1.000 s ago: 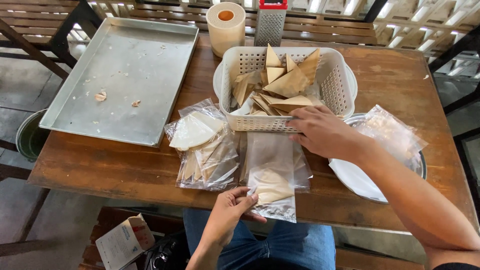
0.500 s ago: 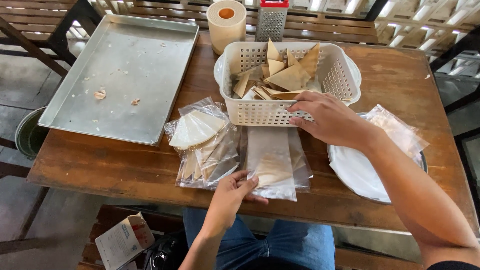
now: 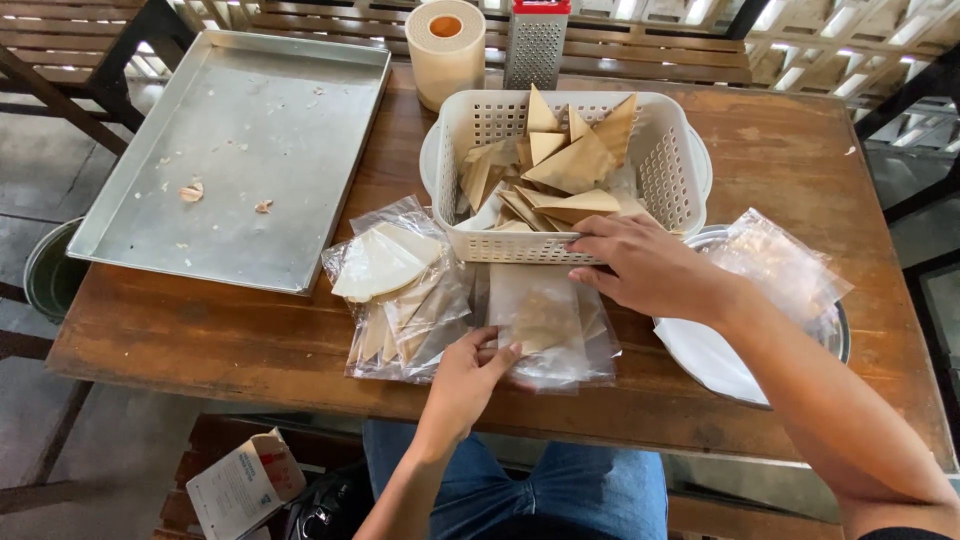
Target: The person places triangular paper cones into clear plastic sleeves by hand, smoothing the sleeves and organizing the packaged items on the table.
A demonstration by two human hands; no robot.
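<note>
Bystanders on the wooden counter [image 3: 800,150]

A crumb-strewn metal tray [image 3: 250,200] lies far left; a paper roll [image 3: 444,50] and a red-topped grater [image 3: 537,42] stand at the far edge.

the grater [image 3: 534,40] and paper roll [image 3: 444,45] are cut off by the top edge. the white basket [image 3: 480,130] hides most of the plate under it. the right hand [image 3: 650,270] covers the basket's near corner, and its elbow leaves the picture.
</note>
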